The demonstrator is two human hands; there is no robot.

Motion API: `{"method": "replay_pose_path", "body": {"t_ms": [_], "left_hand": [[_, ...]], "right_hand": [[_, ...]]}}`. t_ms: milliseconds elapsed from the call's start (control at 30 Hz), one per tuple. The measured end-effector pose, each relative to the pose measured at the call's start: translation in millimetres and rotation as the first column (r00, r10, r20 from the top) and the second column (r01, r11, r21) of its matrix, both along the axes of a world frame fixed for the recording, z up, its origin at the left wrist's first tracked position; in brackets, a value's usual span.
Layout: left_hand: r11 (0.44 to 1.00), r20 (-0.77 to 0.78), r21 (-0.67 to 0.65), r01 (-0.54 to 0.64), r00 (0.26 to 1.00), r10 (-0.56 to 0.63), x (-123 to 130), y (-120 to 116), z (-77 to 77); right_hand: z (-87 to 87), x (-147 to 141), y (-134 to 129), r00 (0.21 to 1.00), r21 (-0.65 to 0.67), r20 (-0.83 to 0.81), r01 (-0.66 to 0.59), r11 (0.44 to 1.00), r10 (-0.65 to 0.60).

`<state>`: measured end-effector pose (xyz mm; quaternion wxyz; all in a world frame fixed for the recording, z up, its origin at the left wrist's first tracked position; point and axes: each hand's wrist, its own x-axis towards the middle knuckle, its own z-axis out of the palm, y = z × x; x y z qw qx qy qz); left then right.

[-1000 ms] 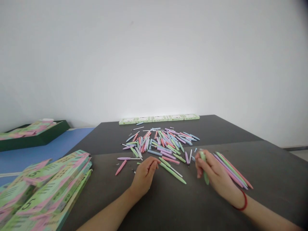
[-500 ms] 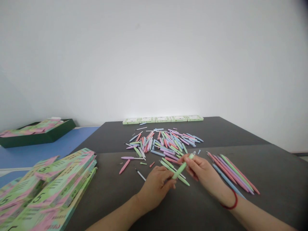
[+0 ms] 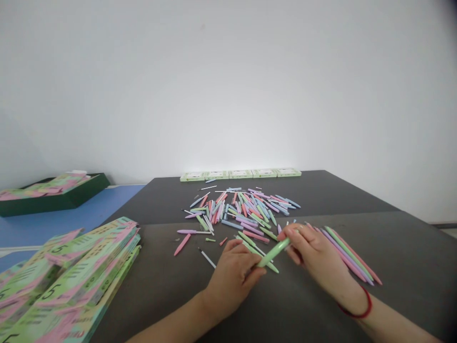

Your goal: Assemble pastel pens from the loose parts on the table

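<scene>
Between my two hands is a light green pen [image 3: 274, 252], tilted up toward the right. My left hand [image 3: 235, 269] pinches its lower left end. The fingers of my right hand [image 3: 307, 245] close round its upper right end and hide the tip. Beneath it, green pen parts [image 3: 269, 265] and a white refill lie on the dark table. A row of pens [image 3: 352, 255] in pink, purple, green and red rests to the right of my right hand, which partly covers it. Beyond my hands spreads a loose pile of pastel pen parts [image 3: 246, 209].
Stacks of green and pink boxes [image 3: 85, 271] stand at the left. Behind them, a dark green tray [image 3: 71, 199] with similar packs rests on a blue surface [image 3: 114, 200]. Flat pale green boxes [image 3: 240, 174] line the table's far edge by the wall.
My right hand has moved slightly right and now wraps the pen's upper end, where a clear tip showed before. The pen is still held in both hands.
</scene>
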<state>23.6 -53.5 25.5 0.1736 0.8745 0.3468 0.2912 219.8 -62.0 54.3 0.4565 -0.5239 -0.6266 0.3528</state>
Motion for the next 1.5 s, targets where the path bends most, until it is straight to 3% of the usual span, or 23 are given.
{"method": "replay_pose_path", "body": {"t_ms": [133, 233, 300, 367, 400, 467, 533, 600, 633, 700, 767, 833, 967, 1033, 1167, 1300, 1400, 1500], "left_hand": [[0.986, -0.031, 0.128, -0.107, 0.993, 0.112, -6, 2, 3.9], [0.994, -0.014, 0.014, -0.113, 0.994, 0.113, -11, 7, 2.9], [0.985, 0.034, -0.102, -0.139, 0.989, 0.143, -15, 13, -1.4], [0.974, 0.042, -0.132, -0.184, 0.981, 0.191, -20, 21, -7.8], [0.976, 0.012, -0.097, -0.194, 0.981, 0.196, -22, 25, -11.4], [0.979, -0.058, -0.007, -0.205, 0.977, 0.204, -24, 32, -18.6], [0.98, -0.124, 0.07, -0.188, 0.973, 0.195, -25, 37, -24.8], [0.984, -0.178, 0.105, -0.146, 0.97, 0.163, -24, 39, -29.1], [0.986, -0.199, 0.111, -0.125, 0.969, 0.145, -24, 39, -30.4], [0.99, -0.227, 0.11, -0.094, 0.967, 0.117, -23, 39, -31.2], [0.99, -0.238, 0.109, -0.087, 0.965, 0.111, -23, 40, -30.0], [0.99, -0.239, 0.102, -0.095, 0.964, 0.117, -24, 40, -27.6], [0.991, -0.217, 0.073, -0.116, 0.968, 0.129, -28, 41, -21.1], [0.994, -0.15, 0.025, -0.109, 0.982, 0.112, -30, 40, -16.9], [0.966, 0.105, -0.249, -0.074, 0.989, 0.103, -33, 37, -8.3], [0.861, 0.331, -0.503, 0.076, 0.937, 0.112, -33, 35, -4.7], [0.818, 0.391, -0.559, 0.137, 0.913, 0.114, -33, 35, -6.0], [0.823, 0.352, -0.561, 0.086, 0.925, 0.143, -34, 35, -8.8]], "right_hand": [[-13.1, -11, 6, 0.958, -0.145, -0.277, 0.033, 0.989, -0.073], [-25.9, -5, 14, 0.919, -0.18, -0.378, 0.049, 0.982, -0.115], [-29.1, 8, 19, 0.953, -0.159, -0.277, 0.084, 0.984, -0.126], [-28.3, 26, 23, 0.995, -0.129, -0.004, 0.101, 0.986, -0.103], [-27.5, 35, 24, 0.978, -0.106, 0.192, 0.098, 0.99, -0.076], [-27.5, 48, 26, 0.828, -0.043, 0.558, 0.084, 0.995, -0.046], [-30.6, 55, 27, 0.584, -0.005, 0.811, 0.059, 0.998, -0.031], [-35.8, 58, 28, 0.36, 0.019, 0.932, 0.056, 0.998, -0.038], [-38.4, 58, 29, 0.286, 0.035, 0.957, 0.064, 0.997, -0.052], [-41.8, 58, 31, 0.212, 0.074, 0.973, 0.092, 0.993, -0.092], [-41.9, 56, 33, 0.191, 0.129, 0.971, 0.083, 0.988, -0.143], [-39.8, 48, 31, 0.214, 0.182, 0.96, 0.007, 0.983, -0.179], [-37.2, 14, 20, 0.447, 0.17, 0.891, -0.162, 0.972, -0.081], [-39.0, -4, 16, 0.522, 0.171, 0.853, -0.234, 0.957, -0.025], [-45.2, -18, 12, 0.611, 0.122, 0.786, -0.306, 0.944, 0.096], [-46.7, -10, 7, 0.756, -0.066, 0.565, -0.358, 0.931, 0.331], [-47.5, -7, 4, 0.773, -0.124, 0.451, -0.442, 0.888, 0.447], [-51.0, -7, 7, 0.736, -0.09, 0.572, -0.383, 0.92, 0.362]]}}
